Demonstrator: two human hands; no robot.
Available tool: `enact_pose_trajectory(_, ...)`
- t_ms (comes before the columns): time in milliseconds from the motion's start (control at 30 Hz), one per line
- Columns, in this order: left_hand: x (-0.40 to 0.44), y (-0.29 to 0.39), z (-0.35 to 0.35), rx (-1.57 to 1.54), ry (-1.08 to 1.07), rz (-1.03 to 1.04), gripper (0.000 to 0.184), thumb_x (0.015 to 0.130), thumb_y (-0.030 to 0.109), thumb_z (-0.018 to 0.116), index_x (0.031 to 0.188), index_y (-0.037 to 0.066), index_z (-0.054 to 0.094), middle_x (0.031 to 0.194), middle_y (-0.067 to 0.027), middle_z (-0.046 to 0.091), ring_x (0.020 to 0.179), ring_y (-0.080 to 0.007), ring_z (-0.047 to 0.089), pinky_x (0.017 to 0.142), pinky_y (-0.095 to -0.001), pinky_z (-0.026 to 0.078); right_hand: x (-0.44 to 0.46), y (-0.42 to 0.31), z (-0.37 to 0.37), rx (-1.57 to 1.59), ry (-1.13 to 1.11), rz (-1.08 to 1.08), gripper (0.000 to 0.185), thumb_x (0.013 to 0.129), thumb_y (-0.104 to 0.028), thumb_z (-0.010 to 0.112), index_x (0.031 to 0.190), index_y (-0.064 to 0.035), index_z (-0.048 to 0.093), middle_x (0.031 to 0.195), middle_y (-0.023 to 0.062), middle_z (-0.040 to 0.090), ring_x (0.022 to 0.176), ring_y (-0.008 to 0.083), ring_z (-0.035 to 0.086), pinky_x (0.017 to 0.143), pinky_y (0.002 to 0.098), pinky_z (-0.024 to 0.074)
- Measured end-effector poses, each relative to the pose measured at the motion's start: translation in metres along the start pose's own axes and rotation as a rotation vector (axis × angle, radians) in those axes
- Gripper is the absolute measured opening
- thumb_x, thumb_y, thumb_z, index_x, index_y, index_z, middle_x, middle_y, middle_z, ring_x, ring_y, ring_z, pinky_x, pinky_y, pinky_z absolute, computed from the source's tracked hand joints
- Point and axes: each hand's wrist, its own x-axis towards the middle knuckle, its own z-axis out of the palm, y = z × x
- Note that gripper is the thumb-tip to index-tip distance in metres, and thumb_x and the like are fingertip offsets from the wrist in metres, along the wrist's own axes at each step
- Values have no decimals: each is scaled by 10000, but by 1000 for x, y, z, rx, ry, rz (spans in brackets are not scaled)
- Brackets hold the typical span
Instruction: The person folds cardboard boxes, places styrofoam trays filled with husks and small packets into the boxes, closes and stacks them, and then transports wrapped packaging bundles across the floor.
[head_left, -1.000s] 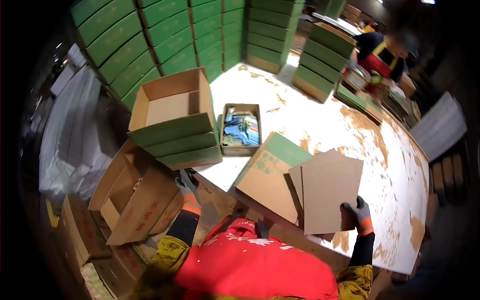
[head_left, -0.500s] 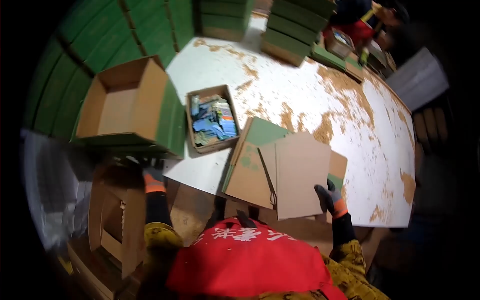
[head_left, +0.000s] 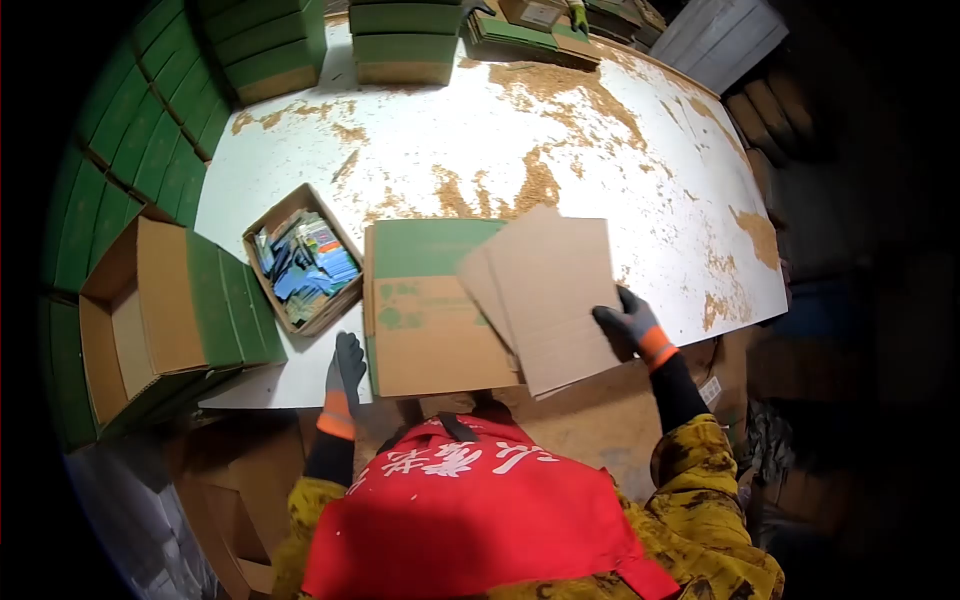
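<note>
Two plain brown cardboard sheets (head_left: 562, 300), fanned apart, overlap the right part of a flattened green-and-brown carton (head_left: 440, 340) at the table's near edge. My right hand (head_left: 630, 328), in a grey glove with an orange cuff, grips the sheets by their right edge, thumb on top. My left hand (head_left: 346, 368), gloved alike, is just left of the flattened carton with fingers stretched forward and nothing in it. Beyond that hand stands a small cardboard box (head_left: 348, 290) filled with blue and multicoloured packets or cards.
An open green carton (head_left: 165, 300) stands at the left, with stacked green cartons (head_left: 110, 150) behind it. The white table (head_left: 690, 250) has peeled brown patches. Across it, a co-worker's gloved hand (head_left: 579, 17) is near more flattened cartons (head_left: 530, 42). An open brown box (head_left: 240, 490) sits low at the left.
My left hand has come up from beside the low box to the table, next to the flattened carton. My right hand still grips the sheets. The view has turned right.
</note>
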Motion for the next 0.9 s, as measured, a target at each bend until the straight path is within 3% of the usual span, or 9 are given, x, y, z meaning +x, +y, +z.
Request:
enact_pose_trajectory(133, -21, 40, 53, 125, -153, -78, 572, 964, 479, 376, 1263, 3, 482, 1180, -83, 581, 1103, -161, 548, 904, -302, 462, 25, 29, -1, -111, 81, -127, 586, 694, -237, 813, 1158, 28, 573, 1098, 146, 626, 1008, 222, 590, 875, 328, 469)
enact_pose_trajectory(233, -15, 30, 50, 178, -131, -21, 577, 960, 484, 386, 1247, -6, 489, 1169, -92, 581, 1018, -164, 593, 828, -270, 503, 52, 81, -24, -72, 79, -44, 508, 713, -215, 797, 1108, 16, 579, 1019, 126, 628, 946, 194, 586, 835, 322, 474)
enact_pose_trajectory(267, -9, 18, 41, 390, -179, 94, 520, 968, 439, 401, 1230, 2, 504, 1149, -95, 593, 935, -153, 623, 756, -238, 524, 47, 71, -21, 86, 35, -54, 473, 733, -199, 774, 1097, 13, 557, 982, 111, 616, 885, 174, 575, 780, 308, 478)
enact_pose_trajectory(300, -10, 11, 41, 454, -157, 98, 517, 968, 436, 401, 1232, 3, 503, 1151, -95, 592, 937, -154, 621, 758, -239, 523, 40, 58, -19, 244, -16, -60, 438, 754, -182, 750, 1085, 10, 534, 945, 96, 604, 824, 153, 565, 725, 295, 481)
enact_pose_trajectory(367, -18, -5, 49, 495, -87, 75, 512, 967, 428, 402, 1234, 3, 501, 1153, -96, 591, 941, -157, 619, 763, -241, 520, 59, 88, -25, 213, 4, -75, 363, 820, -161, 635, 1099, 26, 496, 923, 56, 595, 796, 121, 526, 731, 282, 459)
enact_pose_trajectory(433, -31, -25, 60, 485, -18, 45, 507, 966, 420, 403, 1236, 3, 499, 1156, -97, 590, 946, -159, 616, 769, -243, 517, 65, 78, -39, 204, -71, -141, 388, 801, -163, 676, 1078, -4, 455, 898, 64, 564, 684, 97, 498, 586, 260, 448)
enact_pose_trajectory(567, -65, -73, 78, 402, 104, -7, 496, 964, 405, 404, 1241, 3, 495, 1161, -98, 587, 955, -163, 611, 779, -246, 511, 81, 78, -68, 268, -197, -54, 347, 798, -151, 658, 1045, -6, 463, 918, 63, 556, 727, 93, 496, 618, 270, 456)
enact_pose_trajectory(767, -143, -154, 80, 237, 274, -39, 482, 962, 382, 405, 1248, 4, 489, 1169, -101, 583, 968, -170, 604, 795, -252, 502, 96, 85, -84, 255, -498, -148, 438, 851, -199, 604, 1201, -30, 403, 1131, 99, 520, 1006, 204, 524, 842, 358, 463)
enact_pose_trajectory(900, -167, -205, 96, 166, 340, -30, 473, 960, 367, 406, 1253, 4, 485, 1174, -102, 580, 977, -174, 599, 805, -256, 496, 94, 73, -78, 176, -611, -174, 440, 852, -188, 585, 1215, -19, 404, 1156, 111, 507, 1027, 217, 515, 879, 362, 439)
